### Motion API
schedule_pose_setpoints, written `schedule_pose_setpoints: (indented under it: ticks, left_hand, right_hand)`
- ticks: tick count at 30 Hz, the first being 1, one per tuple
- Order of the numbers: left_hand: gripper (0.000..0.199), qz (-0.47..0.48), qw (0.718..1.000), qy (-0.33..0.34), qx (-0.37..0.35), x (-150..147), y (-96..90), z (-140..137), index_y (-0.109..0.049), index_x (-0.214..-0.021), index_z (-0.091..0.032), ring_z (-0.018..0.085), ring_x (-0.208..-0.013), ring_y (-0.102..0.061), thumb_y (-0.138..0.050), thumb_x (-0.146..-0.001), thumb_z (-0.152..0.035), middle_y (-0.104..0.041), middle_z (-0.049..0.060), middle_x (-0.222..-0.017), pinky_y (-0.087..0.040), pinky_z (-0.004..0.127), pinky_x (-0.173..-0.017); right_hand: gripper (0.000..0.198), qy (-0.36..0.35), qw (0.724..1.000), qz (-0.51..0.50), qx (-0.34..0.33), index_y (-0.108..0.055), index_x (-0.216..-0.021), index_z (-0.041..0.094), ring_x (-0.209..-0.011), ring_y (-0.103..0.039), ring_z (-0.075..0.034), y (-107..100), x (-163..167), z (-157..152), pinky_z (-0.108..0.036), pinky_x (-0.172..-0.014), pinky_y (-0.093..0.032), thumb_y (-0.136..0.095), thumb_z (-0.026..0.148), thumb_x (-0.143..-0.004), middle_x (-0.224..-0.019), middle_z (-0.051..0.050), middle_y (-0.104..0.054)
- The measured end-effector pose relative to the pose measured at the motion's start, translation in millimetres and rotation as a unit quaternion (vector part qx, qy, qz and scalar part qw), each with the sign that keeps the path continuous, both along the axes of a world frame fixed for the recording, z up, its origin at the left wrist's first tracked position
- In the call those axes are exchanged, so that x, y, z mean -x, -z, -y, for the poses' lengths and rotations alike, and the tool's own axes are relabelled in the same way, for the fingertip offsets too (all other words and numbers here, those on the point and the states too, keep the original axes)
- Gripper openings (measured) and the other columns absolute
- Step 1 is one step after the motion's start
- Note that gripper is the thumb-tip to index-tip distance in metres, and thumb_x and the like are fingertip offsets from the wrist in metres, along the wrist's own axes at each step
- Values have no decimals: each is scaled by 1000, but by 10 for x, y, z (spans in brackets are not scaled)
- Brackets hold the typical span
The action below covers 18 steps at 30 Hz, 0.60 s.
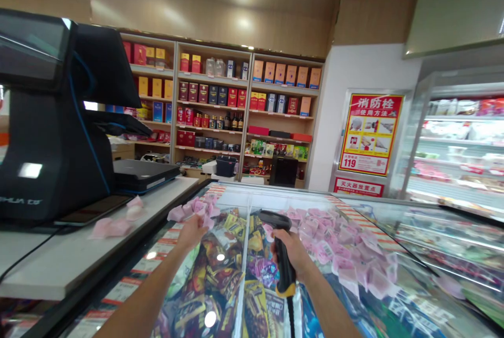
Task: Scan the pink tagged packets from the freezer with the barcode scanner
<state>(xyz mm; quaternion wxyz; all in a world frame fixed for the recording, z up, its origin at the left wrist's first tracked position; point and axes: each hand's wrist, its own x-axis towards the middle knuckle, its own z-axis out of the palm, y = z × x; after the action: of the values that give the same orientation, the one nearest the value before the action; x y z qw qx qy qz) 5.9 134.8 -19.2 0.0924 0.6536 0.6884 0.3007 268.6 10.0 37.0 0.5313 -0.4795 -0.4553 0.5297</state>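
My right hand (292,254) is wrapped round the grip of a black handheld barcode scanner (284,262) with a yellow-orange base and a cord running down. The scanner's head points left, toward my left hand (192,232). That hand's fingers are closed on a small pink slip (208,221) at the near side of a little pile of pink slips (193,207). On the right, a larger spread of pink slips (342,246), some with printed barcodes, lies on the glass top. Beneath the glass are colourful wrapped packets (216,275) on both sides of a white divider (244,243).
A black point-of-sale terminal (39,133) stands on the white counter (35,270) at left, near a few crumpled pink slips (112,228). Shelves of boxed bottles (212,95) line the back wall. A lit display fridge (460,144) stands at right, beside a red fire-hydrant poster (370,133).
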Motion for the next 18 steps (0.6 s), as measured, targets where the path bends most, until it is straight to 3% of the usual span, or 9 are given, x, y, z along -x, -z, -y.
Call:
schedule_pose_setpoints:
  ticks: [7, 11, 15, 18]
  left_hand:
    - [34, 96, 993, 72, -21, -287, 12, 72, -47, -104, -15, 20, -101, -46, -54, -71, -21, -48, 7, -112, -37, 42, -84]
    - [26, 190, 974, 119, 4, -364, -50, 112, -52, -98, -15, 18, -99, -47, -53, -72, -20, -52, 5, -107, -38, 40, -84]
    - [26, 328, 940, 78, 45, -460, -141, 152, -51, -98, -15, 16, -89, -52, -47, -76, -29, -53, 5, -102, -43, 37, -75]
    - [30, 450, 890, 33, 66, -569, -233, 161, -48, -103, -15, 14, -83, -54, -45, -77, -31, -53, 5, -101, -46, 34, -70]
  right_hand:
    - [25, -2, 1000, 0, 14, -47, -66, 14, -31, -44, -8, 1, -19, 36, -19, -30, -31, -46, 38, -62, -43, 2, -52]
    - [25, 8, 1000, 6, 17, -49, -66, 13, -30, -43, -9, -31, -57, 59, -20, -29, -31, -45, 38, -62, -41, 2, -51]
    - [24, 6, 1000, 4, 15, -49, -66, 14, -31, -43, -9, -49, -51, 67, -20, -30, -32, -45, 37, -62, -41, 2, -52]
    - [22, -17, 1000, -2, 6, -47, -66, 14, -31, -43, -9, -46, 13, 64, -20, -30, -32, -45, 36, -63, -42, 2, -52]
